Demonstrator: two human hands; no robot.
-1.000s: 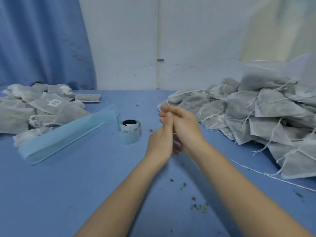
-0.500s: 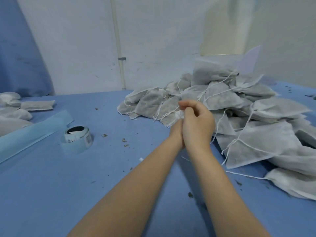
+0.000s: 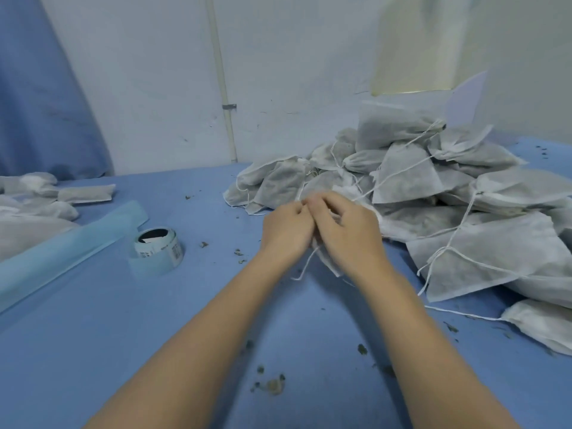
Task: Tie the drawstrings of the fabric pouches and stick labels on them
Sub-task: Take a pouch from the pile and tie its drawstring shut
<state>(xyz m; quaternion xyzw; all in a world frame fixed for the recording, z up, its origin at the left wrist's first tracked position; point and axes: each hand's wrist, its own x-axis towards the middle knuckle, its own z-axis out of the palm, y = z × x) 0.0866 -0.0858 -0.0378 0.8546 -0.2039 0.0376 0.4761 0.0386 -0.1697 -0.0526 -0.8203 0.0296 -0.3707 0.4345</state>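
My left hand (image 3: 286,227) and my right hand (image 3: 348,229) meet at the middle of the blue table (image 3: 123,335), fingers curled around one grey fabric pouch (image 3: 328,264). Most of that pouch is hidden behind my hands. Its lower edge shows below my right wrist, and a white drawstring (image 3: 305,267) hangs down between my wrists. A large heap of grey pouches (image 3: 448,196) with loose white strings lies just right of my hands. A roll of labels (image 3: 159,247) stands on the table to the left.
A light blue strip of label backing (image 3: 62,252) runs diagonally at the left. Behind it lies a second pile of pouches (image 3: 37,205). Dry herb crumbs (image 3: 272,386) are scattered on the table. A white wall stands behind the table.
My hands have dropped slightly and spread apart, and a pouch with a hanging drawstring now shows between them. The view has turned right since one second ago.
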